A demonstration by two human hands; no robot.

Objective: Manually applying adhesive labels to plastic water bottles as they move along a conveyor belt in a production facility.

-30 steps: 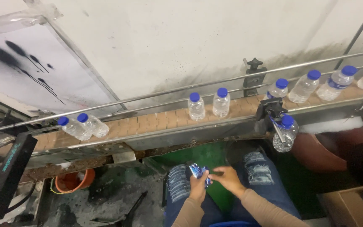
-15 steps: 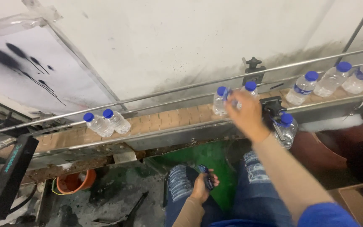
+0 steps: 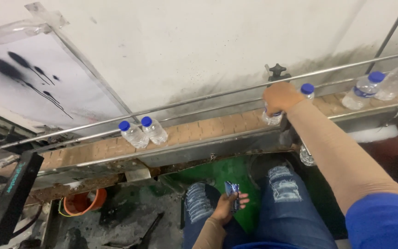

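My right hand (image 3: pixel 279 97) reaches out over the conveyor belt (image 3: pixel 208 131) and grips a clear water bottle (image 3: pixel 271 119) from above, covering its cap. A second bottle with a blue cap (image 3: pixel 307 90) stands just behind the hand. My left hand (image 3: pixel 229 203) rests low between my knees and holds a small bundle of blue labels (image 3: pixel 232 192). Two more blue-capped bottles (image 3: pixel 143 133) stand side by side further left on the belt.
Other bottles (image 3: pixel 383 85) stand on the belt at the far right. Metal guide rails (image 3: pixel 199 99) run along the belt, with a black knob clamp (image 3: pixel 277 71) behind my hand. An orange bucket (image 3: pixel 81 203) sits on the dirty floor at left. A grimy white wall rises behind.
My right hand rose from my lap to the belt and closed on a bottle. The bottles have travelled to the right along the belt. My left hand stayed low with the labels.
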